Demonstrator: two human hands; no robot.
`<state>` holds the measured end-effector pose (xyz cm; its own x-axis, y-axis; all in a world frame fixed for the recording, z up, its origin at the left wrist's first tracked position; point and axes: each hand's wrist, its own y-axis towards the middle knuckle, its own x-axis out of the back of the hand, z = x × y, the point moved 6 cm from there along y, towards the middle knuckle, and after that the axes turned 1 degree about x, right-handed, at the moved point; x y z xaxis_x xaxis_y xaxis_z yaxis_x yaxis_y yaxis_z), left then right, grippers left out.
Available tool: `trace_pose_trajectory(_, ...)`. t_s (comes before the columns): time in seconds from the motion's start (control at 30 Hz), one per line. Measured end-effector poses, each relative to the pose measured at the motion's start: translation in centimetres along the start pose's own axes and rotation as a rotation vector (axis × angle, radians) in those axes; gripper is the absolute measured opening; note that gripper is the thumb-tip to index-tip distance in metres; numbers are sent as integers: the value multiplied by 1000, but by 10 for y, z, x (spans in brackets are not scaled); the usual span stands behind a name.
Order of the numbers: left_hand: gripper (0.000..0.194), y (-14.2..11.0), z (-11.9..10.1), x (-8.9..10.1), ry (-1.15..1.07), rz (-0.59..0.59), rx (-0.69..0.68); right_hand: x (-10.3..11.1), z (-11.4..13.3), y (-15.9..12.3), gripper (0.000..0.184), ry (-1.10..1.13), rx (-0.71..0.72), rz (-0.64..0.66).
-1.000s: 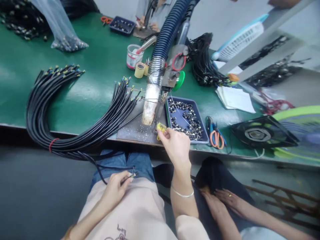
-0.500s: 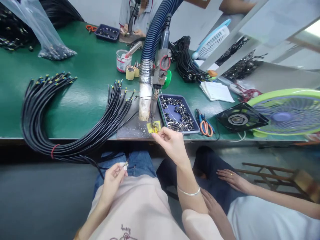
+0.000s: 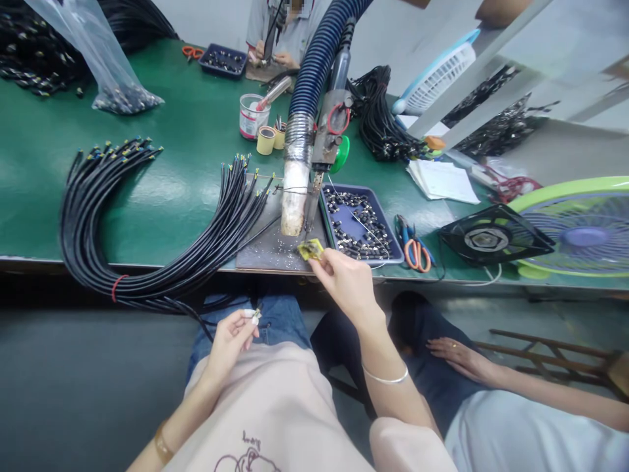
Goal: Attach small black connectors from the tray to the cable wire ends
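Yellow flat piece (image 3: pixel 311 249), curved bundled black cables (image 3: pixel 167 278), ribbed blue hose (image 3: pixel 314 72)

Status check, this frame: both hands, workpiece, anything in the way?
Right hand pinching yellow piece by tool tip, contact unclear. Left hand over lap, pinching small part. Black cable bundle overhanging table edge. Hose nozzle close beside tool tip.

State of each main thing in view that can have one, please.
Left hand: pinching a small part
Right hand: pinching a yellow piece
Cable bundle: curved, bound by a red tie
Near tray: open, holding small black parts
Cup: upright
Clear bag: partly filled
Green fan: cannot tell if spinning
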<state>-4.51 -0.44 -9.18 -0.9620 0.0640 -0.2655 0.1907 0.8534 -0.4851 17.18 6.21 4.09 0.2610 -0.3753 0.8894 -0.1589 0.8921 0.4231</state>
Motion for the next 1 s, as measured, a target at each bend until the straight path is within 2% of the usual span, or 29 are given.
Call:
trace_pose_trajectory(0.1,42,5,-8,-11,13,42,4,10,-13,3,44,24,-90,-119)
trace_pose_trajectory(0.17,43,9,-19,-23,27,91,-1,25,-14,3,41,114,-121,-236)
trace_pose_trajectory(0.23,42,14,-35,-40,44,151,-36,38,-10,1,36,246,-122,-292)
trace_pose_trajectory(0.3,39,19,-53,-56,64,207,-111,43,-4,0,31,362,-114,-246)
trace_pose_trajectory(0.37,35,22,-72,-70,85,240,-206,41,3,0,29,427,-98,-138)
trace_pose_trajectory(0.5,24,24,-101,-87,204,289,-434,26,8,3,41,528,-71,96)
trace_pose_trajectory(0.63,14,22,-115,-89,387,186,-663,12,2,3,47,689,-139,243)
trace_pose_trajectory(0.73,12,19,-117,-88,393,81,-780,3,-1,-1,45,812,-207,216)
trace_pose_trajectory(0.83,17,22,-111,-88,305,59,-685,-3,0,-7,38,826,-212,47)
trace_pose_trajectory(0.9,19,27,-106,-88,208,96,-556,-5,3,-10,34,771,-174,-61)
trace_pose_trajectory(1.0,21,33,-101,-89,85,186,-399,-7,1,-14,34,698,-168,-122)
